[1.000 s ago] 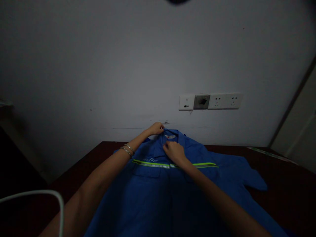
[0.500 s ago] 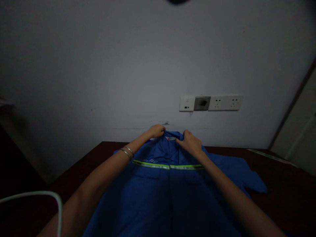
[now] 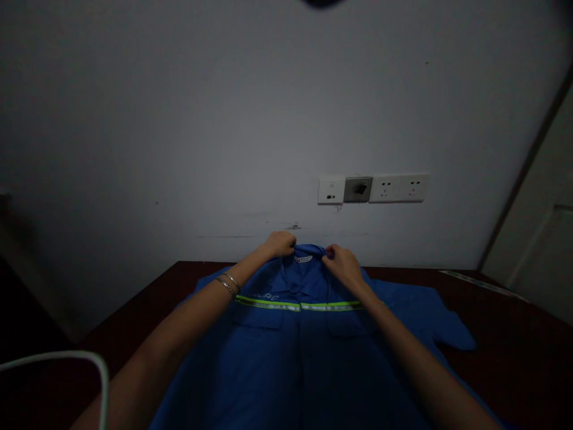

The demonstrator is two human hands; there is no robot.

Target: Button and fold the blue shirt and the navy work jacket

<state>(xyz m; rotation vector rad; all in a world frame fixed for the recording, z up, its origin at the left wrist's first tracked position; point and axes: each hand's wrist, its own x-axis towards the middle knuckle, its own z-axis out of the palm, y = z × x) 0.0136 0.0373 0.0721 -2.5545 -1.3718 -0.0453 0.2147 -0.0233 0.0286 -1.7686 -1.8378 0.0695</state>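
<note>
A blue short-sleeved work shirt (image 3: 268, 358) with a yellow-green and silver reflective band across the chest lies front up, its collar at the far end. My left hand (image 3: 281, 243) pinches the left side of the collar (image 3: 308, 248). On the collar's other side, my right hand (image 3: 344, 263) grips the fabric between thumb and fingers. A white label (image 3: 303, 259) shows inside the neck between both hands. The right sleeve (image 3: 447, 325) lies spread flat; my left forearm partly covers the opposite side.
Beneath the shirt is a dark red table (image 3: 156, 286), its far edge against a grey wall (image 3: 250, 119). Wall sockets (image 3: 398, 188) sit above the collar. A white cable (image 3: 101, 370) curves at the lower left. A pale strip (image 3: 483, 284) lies at the table's far right.
Both hands and the collar sit slightly lower in view, and the collar's neck looks more opened out. The whole view has shifted a little, with the sockets now further left.
</note>
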